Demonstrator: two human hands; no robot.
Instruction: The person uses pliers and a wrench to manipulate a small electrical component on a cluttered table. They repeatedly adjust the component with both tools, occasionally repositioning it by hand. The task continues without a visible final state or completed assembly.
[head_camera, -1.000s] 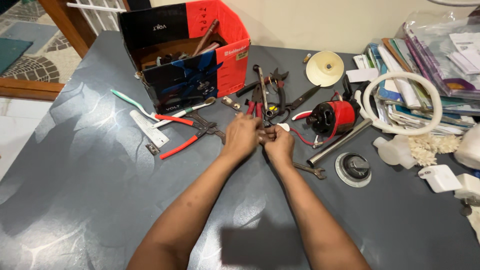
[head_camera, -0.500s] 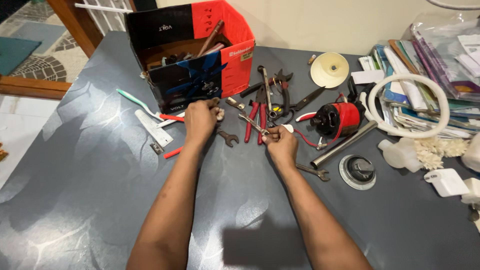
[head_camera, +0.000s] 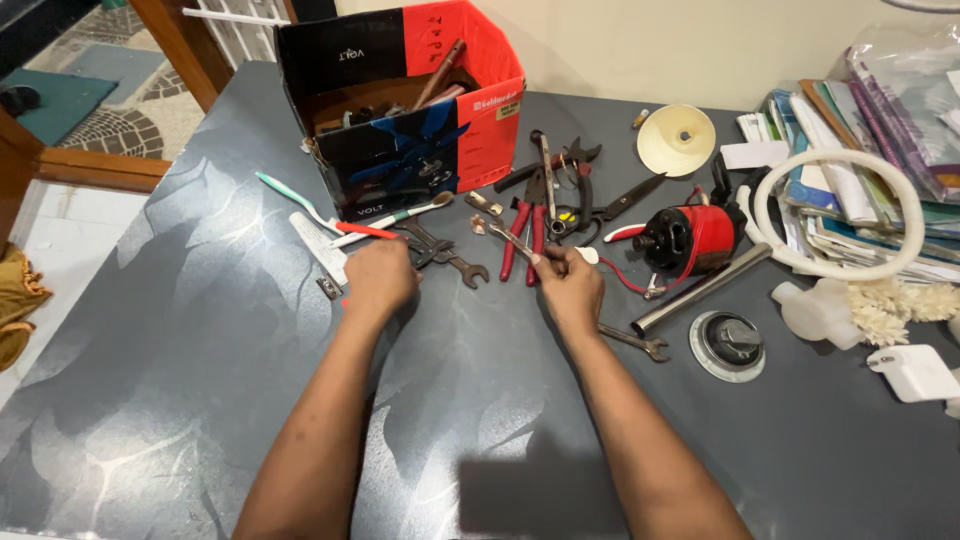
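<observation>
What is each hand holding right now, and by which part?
The right hand pinches a small spanner by its near end. The left hand covers red-handled pliers; its grip is hidden.

Bright, even overhead light; sharp picture, soft shadows below arms.

- A slim silver spanner (head_camera: 508, 238) is gripped at its near end by the right hand (head_camera: 570, 285); it slants up and to the left, its far head raised just above the grey tabletop, close to the red-handled pliers (head_camera: 524, 225).
- A red-handled tool (head_camera: 350, 290) lies under the left hand (head_camera: 378, 278), which is closed over it (only slivers of red show beside the fingers, so its kind cannot be told). It sits beside a dark open-ended wrench (head_camera: 455, 262).
</observation>
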